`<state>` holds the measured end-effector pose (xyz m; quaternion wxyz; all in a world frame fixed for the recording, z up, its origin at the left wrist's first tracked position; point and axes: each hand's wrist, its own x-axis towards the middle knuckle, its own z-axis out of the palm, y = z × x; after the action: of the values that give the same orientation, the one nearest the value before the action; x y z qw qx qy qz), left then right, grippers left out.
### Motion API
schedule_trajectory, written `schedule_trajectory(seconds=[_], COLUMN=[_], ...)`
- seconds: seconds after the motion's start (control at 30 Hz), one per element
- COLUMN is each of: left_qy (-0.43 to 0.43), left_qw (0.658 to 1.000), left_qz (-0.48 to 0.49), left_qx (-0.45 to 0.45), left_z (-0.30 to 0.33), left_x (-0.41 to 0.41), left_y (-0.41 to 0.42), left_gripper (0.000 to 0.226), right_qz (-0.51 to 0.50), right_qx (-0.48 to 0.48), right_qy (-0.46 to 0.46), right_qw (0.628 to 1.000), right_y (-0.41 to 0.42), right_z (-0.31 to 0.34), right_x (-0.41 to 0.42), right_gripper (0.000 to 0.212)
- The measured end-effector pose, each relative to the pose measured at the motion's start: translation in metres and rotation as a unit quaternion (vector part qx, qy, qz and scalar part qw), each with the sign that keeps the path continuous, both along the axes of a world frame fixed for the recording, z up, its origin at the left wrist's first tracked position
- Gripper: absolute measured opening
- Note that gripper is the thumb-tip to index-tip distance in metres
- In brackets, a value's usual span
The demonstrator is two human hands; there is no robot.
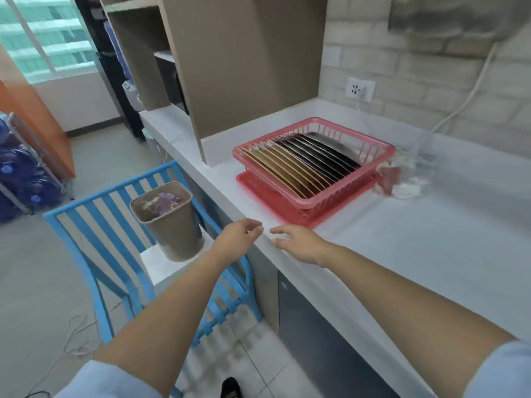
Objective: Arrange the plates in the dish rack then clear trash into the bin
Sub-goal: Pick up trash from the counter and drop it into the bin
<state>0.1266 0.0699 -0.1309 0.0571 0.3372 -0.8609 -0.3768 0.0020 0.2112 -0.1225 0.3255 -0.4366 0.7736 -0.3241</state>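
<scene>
Slatted pink plastic dish rack [313,168] on the pale bench [402,239], round plates [310,162] standing edgewise inside. Tapered beige bin [172,225] holds crumpled trash [162,203]. Left hand [240,235] fingers loosely curled, right hand [298,244] fingers spread, both empty.

Head view, looking forward-down, close over counter [416,239] edge.

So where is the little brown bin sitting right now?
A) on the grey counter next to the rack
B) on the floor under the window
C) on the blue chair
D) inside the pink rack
C: the brown bin stands on the seat of the blue chair, beside the counter and left of the pink dish rack that holds the plates.
</scene>
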Motion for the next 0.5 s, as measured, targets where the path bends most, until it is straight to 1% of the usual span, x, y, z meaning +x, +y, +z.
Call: schedule_trajectory(seconds=[0.1,0.27,0.4,0.5], left_qy=[0.008,0.011,0.017,0.031], left_qw=[1.000,0.996,0.989,0.985], left_qz=[-0.025,-0.083,-0.135,-0.156], left_qx=[-0.002,-0.028,-0.053,-0.072], left_z=[-0.001,0.002,0.012,0.024], left_x=[-0.011,-0.048,-0.080,-0.104], left_y=[0.036,0.095,0.132,0.148], left_gripper=[0.036,0.034,0.030,0.029], right_qz=[-0.050,-0.144,-0.188,-0.216], right_qx=[-0.005,-0.027,-0.039,-0.040], right_qy=[-0.006,0.023,0.035,0.049], right_qw=[0.999,0.989,0.981,0.974], right_y=[0.049,0.119,0.159,0.177], right_z=[-0.004,-0.003,-0.006,-0.003], right_x=[-0.013,-0.048,-0.074,-0.090], right_gripper=[0.039,0.030,0.026,0.027])
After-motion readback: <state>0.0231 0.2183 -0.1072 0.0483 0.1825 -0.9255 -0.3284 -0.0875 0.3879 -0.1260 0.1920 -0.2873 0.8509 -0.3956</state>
